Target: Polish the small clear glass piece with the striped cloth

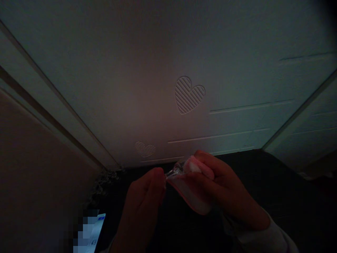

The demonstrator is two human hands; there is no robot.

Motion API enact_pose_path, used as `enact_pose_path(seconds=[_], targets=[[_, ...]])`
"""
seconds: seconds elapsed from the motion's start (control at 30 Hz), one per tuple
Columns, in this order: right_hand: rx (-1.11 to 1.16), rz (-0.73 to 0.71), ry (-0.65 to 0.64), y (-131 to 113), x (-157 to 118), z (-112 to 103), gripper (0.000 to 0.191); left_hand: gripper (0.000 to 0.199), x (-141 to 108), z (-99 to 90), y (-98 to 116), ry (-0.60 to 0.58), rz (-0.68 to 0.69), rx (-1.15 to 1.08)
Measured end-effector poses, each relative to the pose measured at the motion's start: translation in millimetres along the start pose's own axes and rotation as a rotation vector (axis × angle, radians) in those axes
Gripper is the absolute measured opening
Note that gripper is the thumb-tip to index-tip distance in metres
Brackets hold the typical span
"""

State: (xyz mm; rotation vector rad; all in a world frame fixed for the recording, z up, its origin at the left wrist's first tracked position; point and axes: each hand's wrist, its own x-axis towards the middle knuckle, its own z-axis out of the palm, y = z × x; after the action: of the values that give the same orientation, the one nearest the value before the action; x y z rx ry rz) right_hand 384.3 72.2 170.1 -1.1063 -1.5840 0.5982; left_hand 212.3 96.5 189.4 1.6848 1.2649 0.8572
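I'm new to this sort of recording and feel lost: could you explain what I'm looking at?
No machine here: these are a person's bare hands, seen by a camera worn on their head, looking forward and down. The left hand grips one end of a clear, shiny piece. The right hand holds a soft-looking pink-and-white piece against it. Below is a dark surface, with clear bits at the left, too dim to name, and a lit screen nearer the camera. Behind stands a pale panel with hearts.
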Motion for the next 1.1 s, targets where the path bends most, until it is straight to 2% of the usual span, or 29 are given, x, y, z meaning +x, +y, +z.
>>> enact_pose_path(seconds=[0.1, 0.33, 0.77, 0.97, 1.1], targets=[[0.0, -0.021, -0.024, 0.7, -0.6, -1.6, 0.017, 0.055, -1.4, 1.1, 1.9, 0.045, -0.022, -0.018], [-0.022, -0.007, -0.078, 0.1, -0.8, -4.0, 0.013, 0.053, 1.3, -0.4, -2.3, 0.008, 0.011, -0.015], [-0.103, -0.031, 0.004, 3.4, 0.8, -1.1, 0.018, 0.052, 2.8, -2.4, -5.4, -0.042, 0.043, 0.014], [-0.102, -0.046, 0.036, 4.6, 1.1, 2.7, 0.021, 0.056, 1.4, -2.4, -5.0, -0.035, 0.018, 0.017], [-0.09, -0.056, 0.041, 4.0, 1.3, 2.8, 0.021, 0.052, 0.6, -1.4, -4.4, 0.011, 0.001, -0.005]])
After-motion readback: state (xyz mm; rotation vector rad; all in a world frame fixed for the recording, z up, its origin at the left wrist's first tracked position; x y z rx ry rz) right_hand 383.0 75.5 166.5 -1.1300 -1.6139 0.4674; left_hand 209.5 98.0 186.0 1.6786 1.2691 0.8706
